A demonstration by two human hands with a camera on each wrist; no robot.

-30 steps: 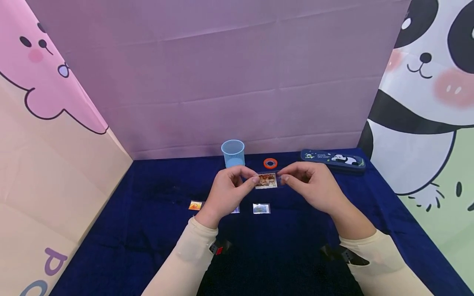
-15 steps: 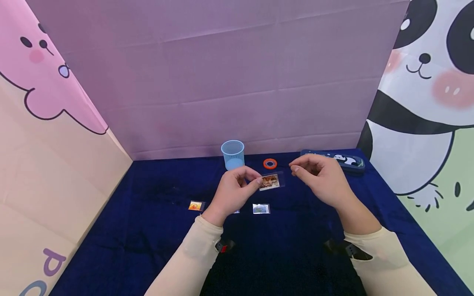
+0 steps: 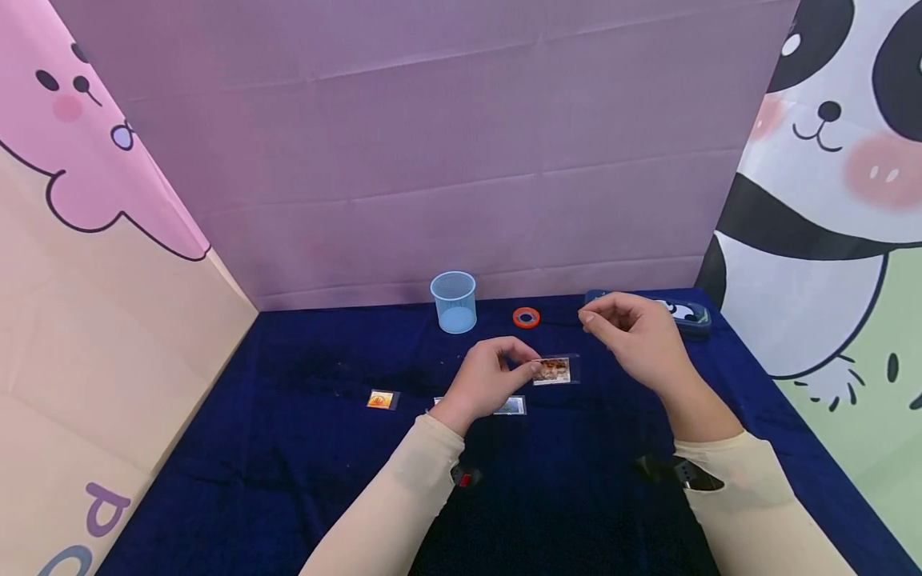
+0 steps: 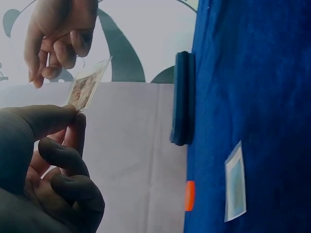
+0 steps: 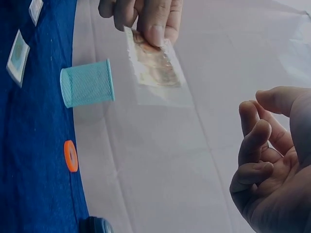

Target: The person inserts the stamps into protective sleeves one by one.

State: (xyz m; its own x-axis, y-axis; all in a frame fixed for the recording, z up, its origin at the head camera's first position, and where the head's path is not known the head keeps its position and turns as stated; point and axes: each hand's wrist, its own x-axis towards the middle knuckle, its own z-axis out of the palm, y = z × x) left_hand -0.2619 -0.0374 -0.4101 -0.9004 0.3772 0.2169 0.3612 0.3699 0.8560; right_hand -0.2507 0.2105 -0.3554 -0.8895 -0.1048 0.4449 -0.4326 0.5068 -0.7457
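Note:
My left hand [image 3: 491,382] pinches one end of a small picture card in a clear plastic sleeve [image 3: 553,370] between thumb and forefinger, above the table. The card has a brown picture with a pale border, seen closely in the right wrist view [image 5: 156,68]. To its right and apart from it, my right hand [image 3: 637,336] hovers with loosely bent fingers; thumb and forefinger tips are close together, and nothing shows between them. On the cloth lie an orange-yellow sleeved card [image 3: 380,399] and a bluish one [image 3: 512,406]. Another card is almost wholly hidden behind my left hand.
A dark blue cloth [image 3: 288,448] covers the table. Along the back stand a light blue mesh cup [image 3: 454,302], an orange tape roll [image 3: 526,318] and a dark panda pencil case [image 3: 695,318], partly hidden by my right hand. Printed cloth walls enclose the back and sides.
My right hand has let go of the sleeve's right end and drawn away to the right and slightly up. My left hand has carried the sleeved card right and a little lower.

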